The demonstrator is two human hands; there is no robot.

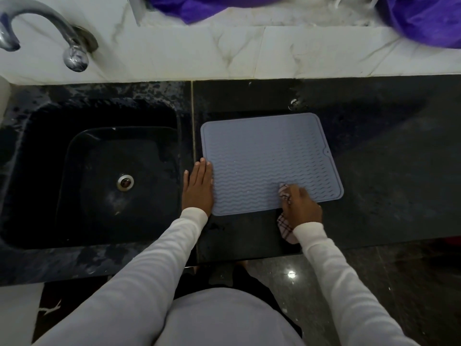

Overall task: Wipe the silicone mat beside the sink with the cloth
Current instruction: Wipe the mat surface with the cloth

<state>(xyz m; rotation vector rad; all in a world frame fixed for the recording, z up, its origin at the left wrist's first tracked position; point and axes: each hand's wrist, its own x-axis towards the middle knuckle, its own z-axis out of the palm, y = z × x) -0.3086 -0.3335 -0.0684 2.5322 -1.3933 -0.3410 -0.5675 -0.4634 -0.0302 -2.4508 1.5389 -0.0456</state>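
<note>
A grey-blue silicone mat [264,156] with wavy ridges lies flat on the black counter, just right of the sink [99,176]. My left hand [198,187] rests flat with straight fingers on the mat's left edge. My right hand [300,208] grips a bunched checked cloth [285,194] and presses it onto the mat's near right part. The cloth's loose end hangs out under my wrist onto the counter; the rest is hidden in my fist.
A chrome tap [50,33] arches over the sink's far left corner. A marble ledge [249,53] runs behind the black counter [386,171], with purple fabric [424,18] on it. The counter's front edge lies just below my wrists.
</note>
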